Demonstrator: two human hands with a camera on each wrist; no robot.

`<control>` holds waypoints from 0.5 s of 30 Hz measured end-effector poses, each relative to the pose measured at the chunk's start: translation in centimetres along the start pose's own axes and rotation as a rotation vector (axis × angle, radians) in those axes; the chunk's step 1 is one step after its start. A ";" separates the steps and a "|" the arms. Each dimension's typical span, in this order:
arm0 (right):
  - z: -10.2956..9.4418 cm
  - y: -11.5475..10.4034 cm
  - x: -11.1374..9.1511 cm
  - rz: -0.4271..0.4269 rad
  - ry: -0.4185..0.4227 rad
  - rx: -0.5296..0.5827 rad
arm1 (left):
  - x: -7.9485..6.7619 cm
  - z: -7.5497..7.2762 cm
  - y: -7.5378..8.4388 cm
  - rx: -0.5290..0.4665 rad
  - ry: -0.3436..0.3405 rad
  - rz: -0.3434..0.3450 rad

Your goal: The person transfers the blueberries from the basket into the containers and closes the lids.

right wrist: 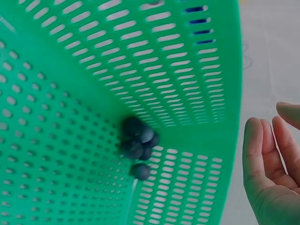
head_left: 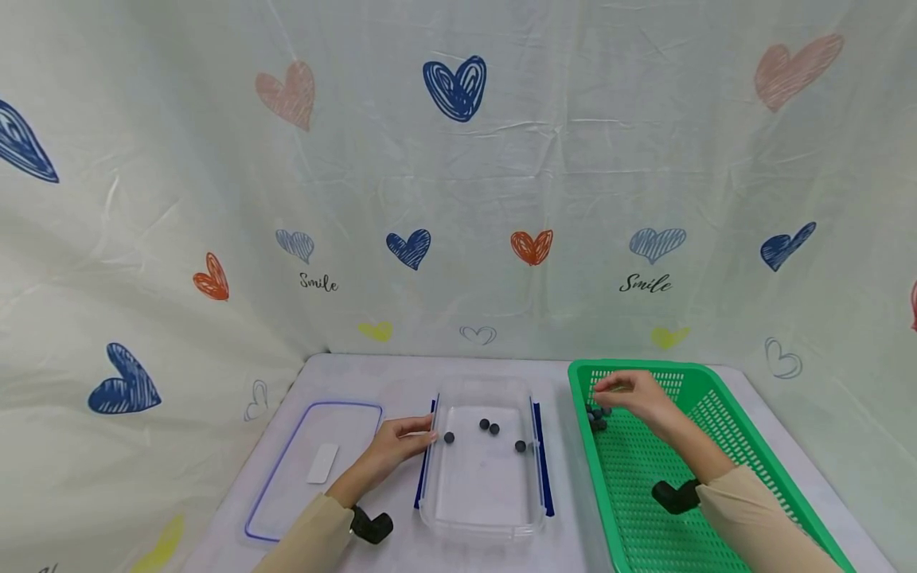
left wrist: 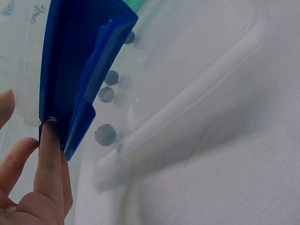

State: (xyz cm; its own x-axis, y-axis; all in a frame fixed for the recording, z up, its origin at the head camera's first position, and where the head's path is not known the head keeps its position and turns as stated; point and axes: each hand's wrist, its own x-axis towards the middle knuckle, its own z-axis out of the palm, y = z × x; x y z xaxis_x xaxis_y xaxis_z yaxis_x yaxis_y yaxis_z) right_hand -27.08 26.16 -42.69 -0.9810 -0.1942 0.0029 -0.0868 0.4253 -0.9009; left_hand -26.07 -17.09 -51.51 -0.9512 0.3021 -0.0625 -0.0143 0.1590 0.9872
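Box (head_left: 481, 481) touched at ten o'clock by our left hand (head_left: 396, 442), fingers loose.
Right hand (head_left: 637, 393), fingers slack, above basket (head_left: 626, 469).

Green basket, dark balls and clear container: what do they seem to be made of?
Green basket: probably moulded plastic, smooth with a low sheen; even slots run through its single-coloured walls.
Dark balls: matte and blue-black, perhaps blueberries, but the look leaves the material open.
Clear container: likely plastic, smooth; the balls show through its wall, though transparency alone can't rule out glass.
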 end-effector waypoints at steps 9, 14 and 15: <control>-0.4 2.2 -0.1 0.013 0.007 0.021 | 0.0 0.0 -0.1 -0.015 -0.004 0.003; -0.5 3.1 -0.2 0.026 0.021 0.023 | 0.0 0.0 -0.1 -0.009 -0.002 0.007; -0.5 3.2 -0.2 0.024 0.022 0.029 | 0.0 0.0 -0.1 -0.007 -0.003 0.007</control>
State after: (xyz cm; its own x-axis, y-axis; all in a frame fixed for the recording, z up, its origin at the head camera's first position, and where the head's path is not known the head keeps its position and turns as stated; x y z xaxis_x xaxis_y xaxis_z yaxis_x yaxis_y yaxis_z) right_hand -27.21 28.04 -45.39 -0.9864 -0.1643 -0.0099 -0.0581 0.4036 -0.9131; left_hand -26.11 -17.14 -51.62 -0.9505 0.3057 -0.0558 -0.0098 0.1502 0.9886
